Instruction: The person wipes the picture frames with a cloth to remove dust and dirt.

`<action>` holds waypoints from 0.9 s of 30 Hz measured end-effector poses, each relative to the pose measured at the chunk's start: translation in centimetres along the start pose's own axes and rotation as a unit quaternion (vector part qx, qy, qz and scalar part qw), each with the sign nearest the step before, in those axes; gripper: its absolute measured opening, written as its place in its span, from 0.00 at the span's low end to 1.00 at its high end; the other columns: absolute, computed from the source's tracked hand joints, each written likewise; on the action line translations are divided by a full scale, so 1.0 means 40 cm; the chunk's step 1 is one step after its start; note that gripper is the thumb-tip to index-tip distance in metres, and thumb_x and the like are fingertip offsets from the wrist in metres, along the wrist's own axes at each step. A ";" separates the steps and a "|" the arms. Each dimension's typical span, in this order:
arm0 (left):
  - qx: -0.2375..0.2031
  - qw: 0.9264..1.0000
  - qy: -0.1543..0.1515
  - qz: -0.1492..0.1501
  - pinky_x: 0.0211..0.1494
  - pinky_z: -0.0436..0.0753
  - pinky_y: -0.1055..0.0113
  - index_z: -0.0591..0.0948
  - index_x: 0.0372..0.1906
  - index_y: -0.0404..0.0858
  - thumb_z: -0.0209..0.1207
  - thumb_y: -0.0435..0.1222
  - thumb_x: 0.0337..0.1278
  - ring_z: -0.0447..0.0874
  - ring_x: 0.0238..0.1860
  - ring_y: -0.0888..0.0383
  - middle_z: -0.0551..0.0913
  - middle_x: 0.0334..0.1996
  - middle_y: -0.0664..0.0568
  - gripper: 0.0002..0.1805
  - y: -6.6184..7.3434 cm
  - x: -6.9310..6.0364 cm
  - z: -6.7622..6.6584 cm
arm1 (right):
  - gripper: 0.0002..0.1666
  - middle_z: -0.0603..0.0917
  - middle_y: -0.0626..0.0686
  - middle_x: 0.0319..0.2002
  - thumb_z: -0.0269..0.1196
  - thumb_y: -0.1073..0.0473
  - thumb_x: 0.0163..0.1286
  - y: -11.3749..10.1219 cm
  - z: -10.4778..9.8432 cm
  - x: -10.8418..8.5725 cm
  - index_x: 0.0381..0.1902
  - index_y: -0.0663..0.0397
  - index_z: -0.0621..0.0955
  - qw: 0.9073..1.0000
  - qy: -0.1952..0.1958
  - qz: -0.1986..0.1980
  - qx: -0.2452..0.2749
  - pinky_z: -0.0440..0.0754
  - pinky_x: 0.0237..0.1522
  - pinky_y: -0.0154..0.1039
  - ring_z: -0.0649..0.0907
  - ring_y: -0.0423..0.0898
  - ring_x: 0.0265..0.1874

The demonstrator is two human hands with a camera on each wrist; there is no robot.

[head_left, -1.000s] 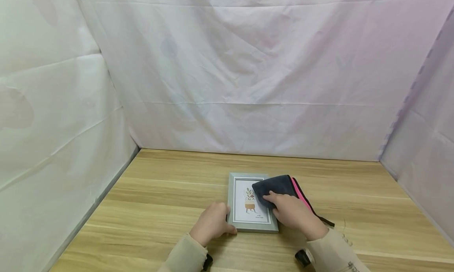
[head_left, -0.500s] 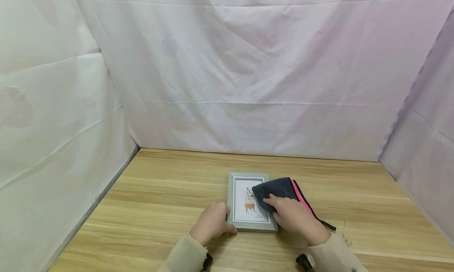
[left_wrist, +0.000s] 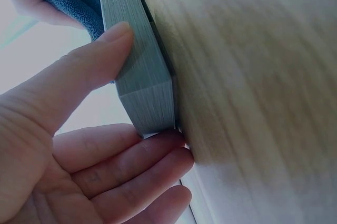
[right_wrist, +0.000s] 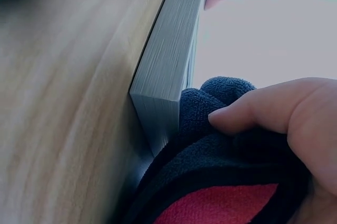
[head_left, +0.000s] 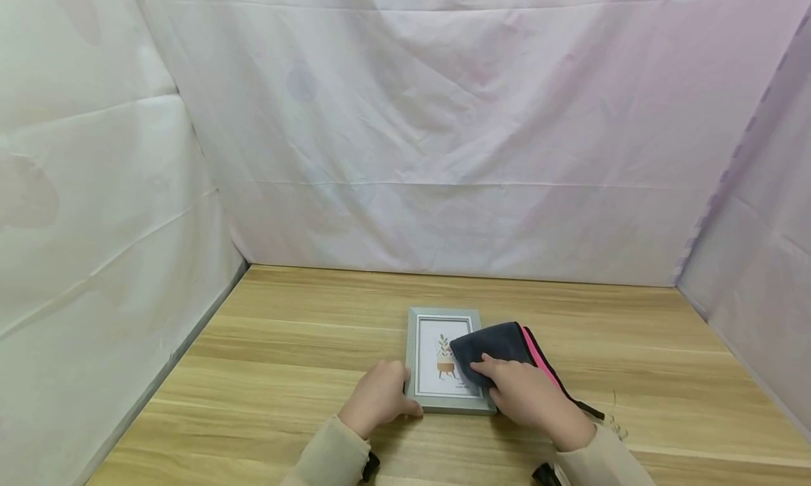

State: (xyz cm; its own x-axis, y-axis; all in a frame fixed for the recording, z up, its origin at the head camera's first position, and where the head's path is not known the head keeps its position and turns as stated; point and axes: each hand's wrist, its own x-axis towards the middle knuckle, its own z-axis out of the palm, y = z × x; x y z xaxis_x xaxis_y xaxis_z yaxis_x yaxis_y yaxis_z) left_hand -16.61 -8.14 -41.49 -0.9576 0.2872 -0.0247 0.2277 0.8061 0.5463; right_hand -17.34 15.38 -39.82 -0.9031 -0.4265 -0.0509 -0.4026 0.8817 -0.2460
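A silver-grey picture frame [head_left: 456,404] lies flat on the table, showing a print of a plant in an orange pot on legs. My left hand [head_left: 378,399] grips its near left corner; in the left wrist view the thumb presses one side of the frame [left_wrist: 142,61] and the fingers bear on the adjoining side. Over the frame's right part lies a folded dark blue-grey cloth [head_left: 494,346] with a pink inner face and black edging. My right hand [head_left: 529,396] holds this cloth, its thumb on top in the right wrist view; the other fingers are mostly hidden.
The wood-grain table [head_left: 304,345] reaches back to a pale fabric curtain [head_left: 431,134]. More white fabric hangs at the left [head_left: 95,190] and right [head_left: 767,246] sides. A black strap end of the cloth trails to the right on the table.
My right hand and the cloth have slid slightly toward me along the frame's right side. My left hand and the frame have stayed in place.
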 end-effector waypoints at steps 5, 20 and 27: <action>-0.003 1.000 -0.002 -0.003 0.20 0.66 0.71 0.75 0.16 0.42 0.76 0.38 0.27 0.64 0.17 0.64 0.72 0.13 0.59 0.18 -0.001 0.001 -0.002 | 0.22 0.79 0.58 0.57 0.63 0.65 0.59 -0.003 0.001 -0.008 0.54 0.48 0.81 1.000 0.002 -0.002 -0.003 0.79 0.46 0.53 0.80 0.56 0.54; -0.003 1.000 0.000 -0.010 0.21 0.66 0.70 0.73 0.16 0.43 0.77 0.38 0.26 0.65 0.17 0.63 0.71 0.14 0.58 0.19 -0.006 0.004 0.003 | 0.22 0.81 0.57 0.55 0.63 0.66 0.57 -0.019 0.009 -0.045 0.51 0.49 0.82 1.000 0.015 -0.018 -0.005 0.82 0.38 0.49 0.82 0.54 0.52; -0.005 1.000 -0.003 -0.018 0.20 0.65 0.70 0.73 0.15 0.44 0.77 0.38 0.26 0.64 0.17 0.63 0.71 0.14 0.59 0.19 -0.007 0.008 0.005 | 0.23 0.81 0.58 0.55 0.65 0.65 0.56 -0.024 0.012 -0.063 0.52 0.49 0.82 1.000 0.012 -0.021 -0.004 0.81 0.38 0.48 0.82 0.55 0.52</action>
State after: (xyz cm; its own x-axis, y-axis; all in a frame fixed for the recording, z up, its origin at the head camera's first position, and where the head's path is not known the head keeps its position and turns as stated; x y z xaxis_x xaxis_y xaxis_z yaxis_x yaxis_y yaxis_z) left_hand -16.94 -8.16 -41.81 -0.9641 0.2611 -0.0486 0.1915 0.8102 0.5541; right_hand -14.60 15.50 -39.91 -0.8885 -0.4585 -0.0173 -0.4414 0.8645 -0.2402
